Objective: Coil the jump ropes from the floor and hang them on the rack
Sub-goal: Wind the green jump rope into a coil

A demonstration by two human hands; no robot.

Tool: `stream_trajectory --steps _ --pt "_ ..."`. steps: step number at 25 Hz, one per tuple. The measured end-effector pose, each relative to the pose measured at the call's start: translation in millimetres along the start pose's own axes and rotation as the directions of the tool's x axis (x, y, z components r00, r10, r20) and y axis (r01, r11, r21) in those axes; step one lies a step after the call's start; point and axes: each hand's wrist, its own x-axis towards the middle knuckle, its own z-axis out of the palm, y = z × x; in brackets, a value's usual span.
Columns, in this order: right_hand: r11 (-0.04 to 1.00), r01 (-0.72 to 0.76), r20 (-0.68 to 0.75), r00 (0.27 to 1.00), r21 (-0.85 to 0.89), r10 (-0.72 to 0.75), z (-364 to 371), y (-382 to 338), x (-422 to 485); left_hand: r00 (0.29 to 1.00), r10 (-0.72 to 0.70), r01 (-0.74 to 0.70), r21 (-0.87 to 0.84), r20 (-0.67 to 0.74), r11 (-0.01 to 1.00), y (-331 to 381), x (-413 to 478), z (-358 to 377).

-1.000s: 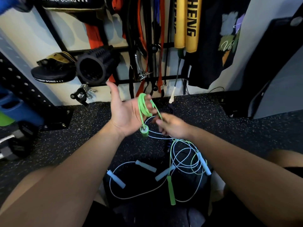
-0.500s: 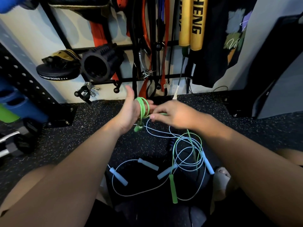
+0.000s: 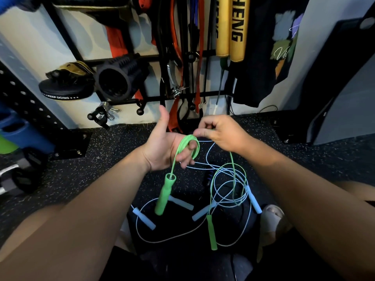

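Pinching the green jump rope (image 3: 178,149) at centre frame, the right hand (image 3: 223,132) meets the left hand (image 3: 160,153), whose curled fingers carry the wound loops, thumb raised. One green handle (image 3: 164,195) dangles below. The remaining cord and the pale blue ropes (image 3: 144,219) lie tangled on the floor (image 3: 101,169), lower centre, beneath the rack (image 3: 154,99).

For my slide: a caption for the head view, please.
Right hand pinches the green jump rope, coiled around fingers of the left hand.

One head-worn wide-angle camera looks forward and down, close above the floor (image 3: 121,151) and rack (image 3: 154,98).
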Motion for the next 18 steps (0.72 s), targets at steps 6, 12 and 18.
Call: stream_trajectory --steps 6,12,18 --pt "0.953 -0.248 0.073 0.968 0.171 0.239 26 26 -4 0.961 0.181 -0.239 -0.293 -0.211 0.926 9 -1 -3" --pt "0.937 -0.348 0.334 0.885 0.016 0.323 41 32 -12 0.851 0.296 -0.458 -0.338 -0.433 0.823 12 1 -14" --pt "0.94 -0.286 0.488 0.804 -0.185 0.341 35 9 -10 0.725 0.3 -0.486 -0.153 -0.62 0.86 10 11 -19"
